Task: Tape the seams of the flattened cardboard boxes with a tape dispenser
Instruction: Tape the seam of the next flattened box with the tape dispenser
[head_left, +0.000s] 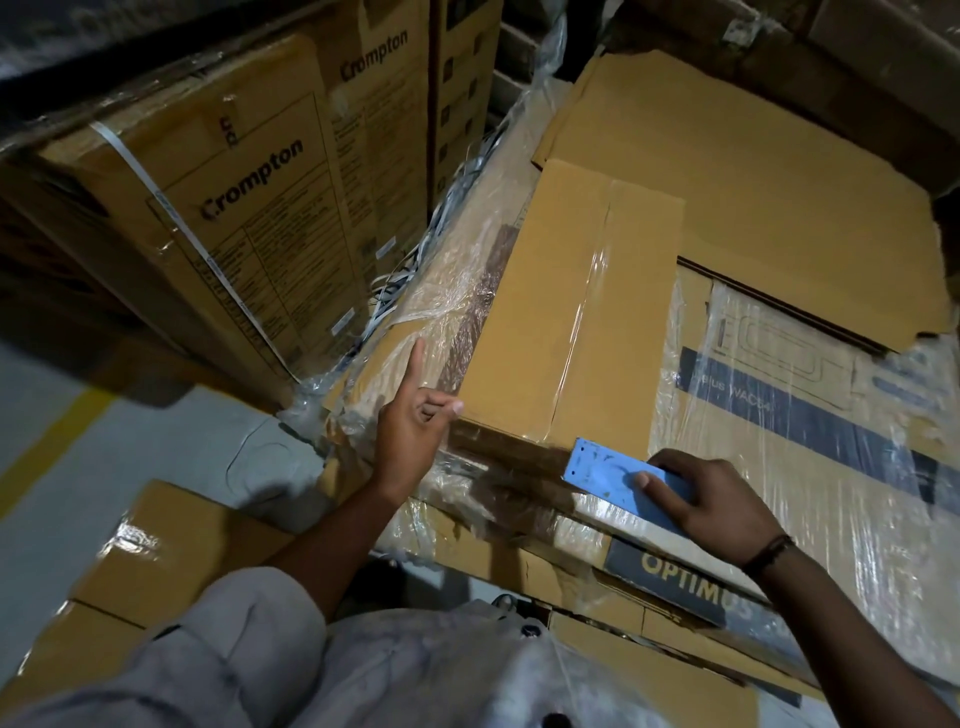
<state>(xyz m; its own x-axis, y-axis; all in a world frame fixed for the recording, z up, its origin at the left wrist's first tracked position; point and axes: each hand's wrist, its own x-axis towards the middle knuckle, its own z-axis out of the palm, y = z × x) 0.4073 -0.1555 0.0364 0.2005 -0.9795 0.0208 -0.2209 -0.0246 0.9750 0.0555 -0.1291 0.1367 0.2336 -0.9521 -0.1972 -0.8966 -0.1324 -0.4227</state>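
A flattened brown cardboard box lies on top of a plastic-wrapped stack, with a strip of clear tape running along its middle seam. My right hand grips a blue tape dispenser at the near edge of that box, where the tape ends. My left hand hovers at the box's near left corner, index finger pointing up and the other fingers curled, holding nothing. A larger flattened cardboard sheet lies behind, partly under the taped box.
Tall Crompton cartons with white strapping stand close on the left. A plastic-wrapped printed carton supports the flat boxes; an OPTIMUS label shows on its near side. Smaller taped boxes sit on the grey floor at lower left.
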